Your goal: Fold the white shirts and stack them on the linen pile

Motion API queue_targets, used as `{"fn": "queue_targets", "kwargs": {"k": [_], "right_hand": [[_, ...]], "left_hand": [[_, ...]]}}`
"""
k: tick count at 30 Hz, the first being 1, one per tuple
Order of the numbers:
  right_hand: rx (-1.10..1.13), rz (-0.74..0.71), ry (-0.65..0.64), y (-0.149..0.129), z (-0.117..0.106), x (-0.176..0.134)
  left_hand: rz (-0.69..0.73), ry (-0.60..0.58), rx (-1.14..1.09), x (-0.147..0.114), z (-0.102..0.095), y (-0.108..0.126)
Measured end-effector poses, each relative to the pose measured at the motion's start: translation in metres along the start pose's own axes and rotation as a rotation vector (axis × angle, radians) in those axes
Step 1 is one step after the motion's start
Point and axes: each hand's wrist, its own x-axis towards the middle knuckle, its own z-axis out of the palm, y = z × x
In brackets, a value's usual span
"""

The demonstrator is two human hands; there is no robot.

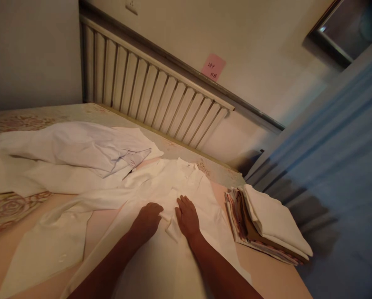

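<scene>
A long-sleeved white shirt [161, 257] lies spread out, its collar toward the wall and one sleeve stretched to the left. My left hand [148, 220] is on the shirt's upper middle, its fingers curled in and pinching the fabric. Close beside it, my right hand [188, 218] rests on the same shirt with its fingers stretched out over the cloth. Between the two hands the fabric is raised in small creases.
More white garments [76, 149] lie loosely heaped at the left on a flower-patterned cover [14, 207]. A stack of folded clothes [276, 220] stands at the right, by a blue curtain [344, 187]. A white radiator [148, 87] runs along the wall behind.
</scene>
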Motion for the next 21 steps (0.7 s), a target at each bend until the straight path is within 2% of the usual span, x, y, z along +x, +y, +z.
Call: {"fn": "queue_targets", "kwargs": {"k": [9, 12, 16, 21], "right_hand": [[0.045, -0.004, -0.006, 0.004, 0.003, 0.001], [0.102, -0.011, -0.004, 0.010, -0.002, 0.000], [0.128, 0.025, 0.000, 0.020, -0.029, -0.022], [0.027, 0.028, -0.053, 0.033, -0.068, -0.085]], "left_hand": [[-0.007, -0.012, 0.005, 0.002, 0.000, -0.001], [0.001, -0.010, 0.001, 0.003, 0.000, -0.003], [0.003, -0.033, -0.014, 0.003, 0.001, -0.005], [-0.008, -0.044, -0.012, 0.003, 0.001, -0.005]]}}
